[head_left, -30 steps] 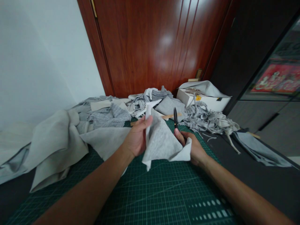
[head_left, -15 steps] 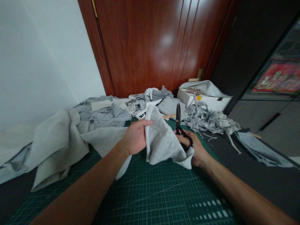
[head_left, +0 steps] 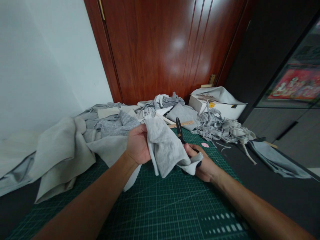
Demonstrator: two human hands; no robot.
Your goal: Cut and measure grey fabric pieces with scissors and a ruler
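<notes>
My left hand (head_left: 138,145) grips the left edge of a light grey fabric piece (head_left: 166,146), its fingers partly hidden behind the cloth. Black scissors (head_left: 179,129) are in my right hand (head_left: 201,161), blades together and pointing up and away from me. The lower right corner of the fabric covers part of the scissor handles and lies against my right hand. Both hands hold the cloth above a green cutting mat (head_left: 160,206). A pink oval piece (head_left: 205,145) rests on the mat just beyond my right hand.
Beige-grey fabric (head_left: 57,146) is heaped at the left. Folded grey cloths (head_left: 117,121) and a wooden ruler (head_left: 186,123) lie at the back. A white box (head_left: 220,106) stands back right, behind shredded scraps (head_left: 222,125). Folded grey fabric (head_left: 280,160) lies far right.
My left hand has shifted slightly left with the fabric. My right hand and the scissors have moved left and a little down. The pink oval piece has come into view.
</notes>
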